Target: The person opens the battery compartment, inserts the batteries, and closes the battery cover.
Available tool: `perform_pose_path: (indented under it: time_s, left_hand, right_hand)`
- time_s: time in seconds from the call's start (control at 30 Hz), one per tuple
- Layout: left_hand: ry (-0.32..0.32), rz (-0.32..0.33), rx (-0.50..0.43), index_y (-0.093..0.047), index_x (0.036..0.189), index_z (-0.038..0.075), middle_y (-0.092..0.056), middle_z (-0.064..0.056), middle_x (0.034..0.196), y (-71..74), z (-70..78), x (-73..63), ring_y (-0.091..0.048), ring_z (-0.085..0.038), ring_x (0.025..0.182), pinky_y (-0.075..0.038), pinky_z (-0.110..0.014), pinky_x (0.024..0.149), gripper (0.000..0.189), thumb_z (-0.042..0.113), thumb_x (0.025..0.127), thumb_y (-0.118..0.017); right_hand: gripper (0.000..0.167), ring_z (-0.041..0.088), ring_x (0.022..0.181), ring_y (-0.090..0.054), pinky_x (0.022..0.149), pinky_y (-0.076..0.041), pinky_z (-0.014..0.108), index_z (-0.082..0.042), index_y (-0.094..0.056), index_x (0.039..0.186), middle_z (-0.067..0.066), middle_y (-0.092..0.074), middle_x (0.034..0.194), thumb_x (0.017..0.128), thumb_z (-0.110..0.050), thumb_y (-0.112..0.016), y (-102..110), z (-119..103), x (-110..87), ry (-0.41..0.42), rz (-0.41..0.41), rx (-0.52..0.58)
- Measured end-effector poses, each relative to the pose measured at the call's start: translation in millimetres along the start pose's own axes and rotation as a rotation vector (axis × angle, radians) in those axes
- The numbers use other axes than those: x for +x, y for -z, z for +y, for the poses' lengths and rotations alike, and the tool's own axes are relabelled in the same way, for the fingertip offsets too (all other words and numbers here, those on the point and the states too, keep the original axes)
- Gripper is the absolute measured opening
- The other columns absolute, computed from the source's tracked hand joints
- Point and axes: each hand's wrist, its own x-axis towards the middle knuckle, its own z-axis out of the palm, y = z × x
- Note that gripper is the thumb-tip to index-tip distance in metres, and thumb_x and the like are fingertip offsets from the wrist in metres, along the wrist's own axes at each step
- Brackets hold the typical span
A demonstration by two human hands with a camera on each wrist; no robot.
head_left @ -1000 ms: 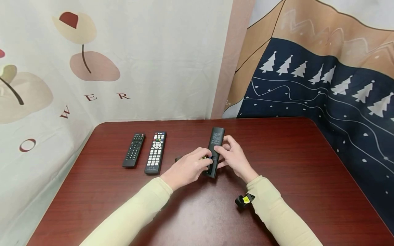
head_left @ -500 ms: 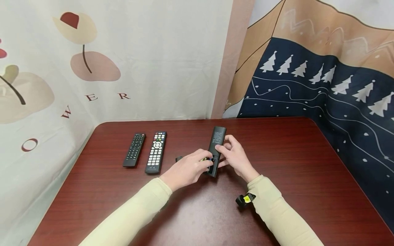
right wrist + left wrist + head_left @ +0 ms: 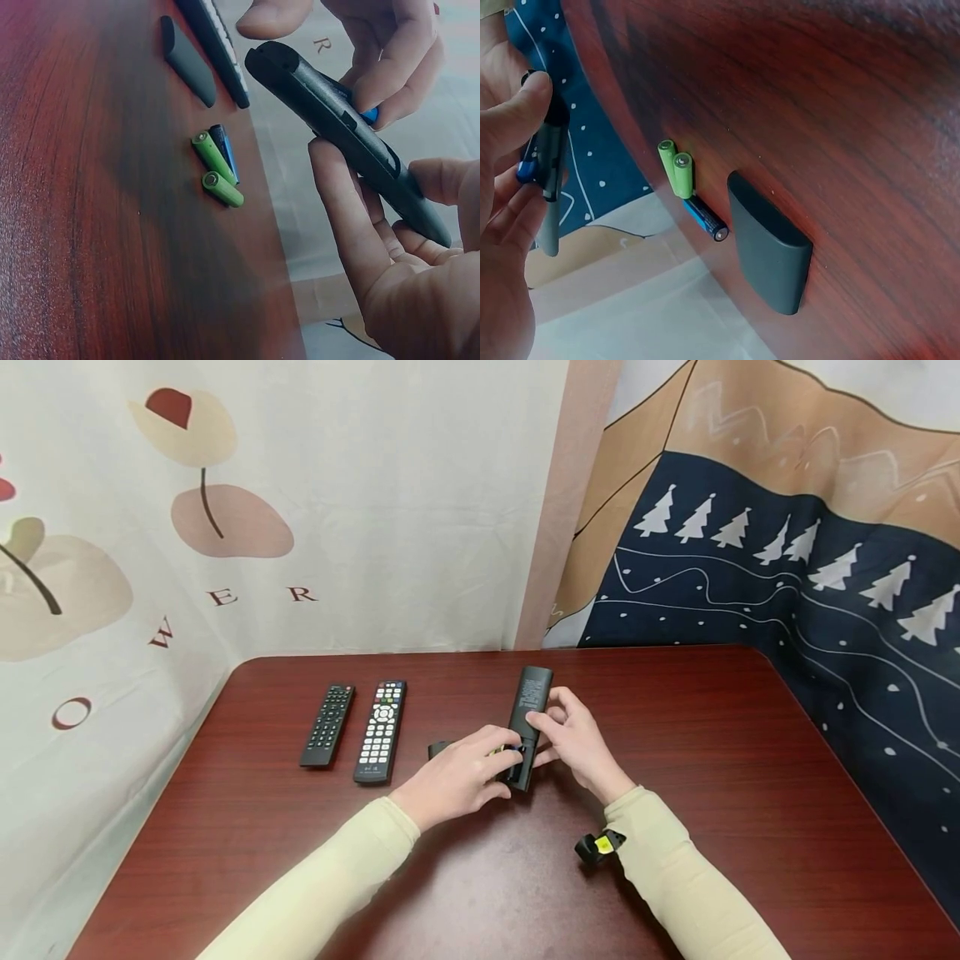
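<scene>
I have the black remote point(image 3: 530, 702) raised in my right hand point(image 3: 576, 743), thumb on its back and fingers curled beneath, its far end pointing between twelve and one o'clock. Against a second ago it has slid slightly toward one o'clock, my right hand going along with it, at much the same slant. My left hand point(image 3: 461, 770) reaches in from eight o'clock with its fingers loosely bent, tips at the remote's open compartment, touching the blue end of a battery point(image 3: 371, 115) there. Half a second earlier my left thumb lay tucked close in; now it sticks out at about five o'clock on that hand, parted from the fingers and clear of the remote. On the table point(image 3: 480, 877), two green batteries point(image 3: 683, 178) and a loose blue battery point(image 3: 706, 219) lie bunched near a short black plastic piece point(image 3: 772, 247). Over at nine o'clock from my grip, the dark-keyed remote point(image 3: 327, 727) and the white-keyed remote point(image 3: 380, 733) lie side by side, just where they were.
</scene>
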Motion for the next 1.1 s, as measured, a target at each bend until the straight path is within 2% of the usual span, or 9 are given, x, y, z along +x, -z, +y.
perform_pose_path:
  time_s: [0.3,0.47,0.9,1.1]
  left_hand:
    - [0.011,0.022,0.044,-0.071,0.111,0.005,-0.064,-0.007,0.121,-1.0,1.3,0.6,-0.061,-0.019,0.116,-0.052,-0.027,0.1,0.039,0.01,0.077,-0.091]
    - [0.017,0.031,0.034,-0.071,0.112,0.005,-0.066,-0.006,0.121,-0.3,2.7,0.9,-0.062,-0.019,0.117,-0.05,-0.026,0.102,0.04,0.008,0.077,-0.091]
    - [-0.061,0.082,0.098,-0.07,0.105,0.004,-0.068,-0.008,0.119,-2.7,0.7,-1.7,-0.064,-0.022,0.116,-0.048,-0.029,0.109,0.039,0.011,0.074,-0.093]
    - [-0.085,0.091,0.139,-0.071,0.108,0.002,-0.07,-0.009,0.12,-2.3,-0.2,-3.3,-0.065,-0.023,0.116,-0.048,-0.031,0.109,0.042,0.013,0.074,-0.094]
  right_hand:
    - [0.034,0.02,0.068,-0.07,0.059,-0.062,0.038,-0.001,-0.045,0.133,0.021,-0.069,0.104,0.102,-0.007,-0.059,0.6,-1.5,-0.8,0.005,0.006,0.014]
    - [0.033,0.019,0.067,-0.07,0.058,-0.062,0.038,-0.001,-0.045,0.132,0.017,-0.069,0.1,0.102,-0.007,-0.059,1.3,-2.0,-0.4,0.008,0.008,0.029]
    - [0.034,0.018,0.065,-0.071,0.058,-0.062,0.037,0.0,-0.044,0.133,0.018,-0.069,0.101,0.102,-0.007,-0.058,2.2,-1.6,0.8,0.008,-0.002,0.025]
    - [0.034,0.019,0.065,-0.071,0.059,-0.062,0.037,0.0,-0.044,0.133,0.02,-0.069,0.102,0.102,-0.007,-0.057,2.1,-2.0,1.7,0.007,-0.006,0.02]
